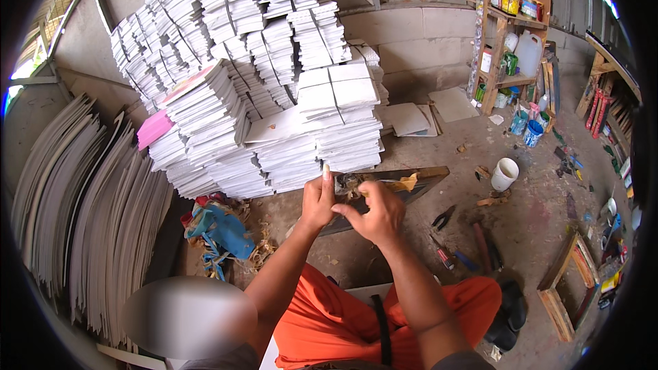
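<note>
Both my hands are raised in front of my orange-clad knees, close together. My left hand [319, 200] is closed, one digit pointing up, at the left end of a small, partly see-through greyish-brown thing [349, 183] whose kind I cannot make out. My right hand [380, 212] is at that thing's right side, fingers curled and thumb stretched toward my left hand. A crumpled yellow-brown strip [406, 182] sticks out beyond the right hand. Beneath and behind the hands lies a dark, wood-edged frame [428, 181] on the floor, partly covered by them.
Strapped stacks of white paper [336, 89] rise ahead; large bent sheets [103, 212] lean at left. Blue rags [229, 229] lie beside my left arm. Pliers [444, 217], a screwdriver [442, 253], a white bucket [505, 173] and a wooden frame [558, 288] are at right, near a shelf [507, 20].
</note>
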{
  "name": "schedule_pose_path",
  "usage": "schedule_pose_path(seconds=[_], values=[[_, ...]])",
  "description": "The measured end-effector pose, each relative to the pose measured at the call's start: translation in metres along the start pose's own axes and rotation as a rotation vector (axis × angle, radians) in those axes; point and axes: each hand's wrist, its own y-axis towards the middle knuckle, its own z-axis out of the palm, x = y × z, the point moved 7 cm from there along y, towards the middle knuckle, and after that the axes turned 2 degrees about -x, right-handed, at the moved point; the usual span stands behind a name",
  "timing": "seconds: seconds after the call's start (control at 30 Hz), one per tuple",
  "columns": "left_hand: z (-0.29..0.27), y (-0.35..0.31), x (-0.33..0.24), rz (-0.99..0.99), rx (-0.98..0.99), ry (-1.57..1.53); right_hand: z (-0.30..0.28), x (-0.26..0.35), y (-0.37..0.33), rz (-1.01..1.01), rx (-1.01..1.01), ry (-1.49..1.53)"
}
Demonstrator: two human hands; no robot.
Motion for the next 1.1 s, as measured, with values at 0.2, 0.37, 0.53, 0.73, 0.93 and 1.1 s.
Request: schedule_pose_path(seconds=[0.2, 0.37, 0.53, 0.73, 0.93, 1.1], values=[[0.001, 0.0, -0.019, 0.035, 0.01, 0.014, -0.001, -0.006, 0.035, 0.095, 0.275, 0.181], [0.001, -0.003, 0.013, 0.022, 0.098, 0.022, 0.022, -0.036, 0.049, 0.286, 0.45, 0.364], [0.009, 0.006, -0.012, 0.012, 0.036, 0.032, 0.028, -0.044, 0.057, 0.307, 0.425, 0.128], [0.006, 0.011, -0.011, -0.013, 0.0, 0.0, 0.046, -0.058, 0.059, 0.543, 0.531, 0.025], [0.003, 0.011, -0.003, -0.003, -0.007, 0.016, 0.061, -0.062, 0.061, 0.673, 0.602, -0.124], [-0.002, 0.007, 0.012, 0.012, -0.032, -0.002, 0.072, -0.06, 0.067, 0.706, 0.697, -0.11]])
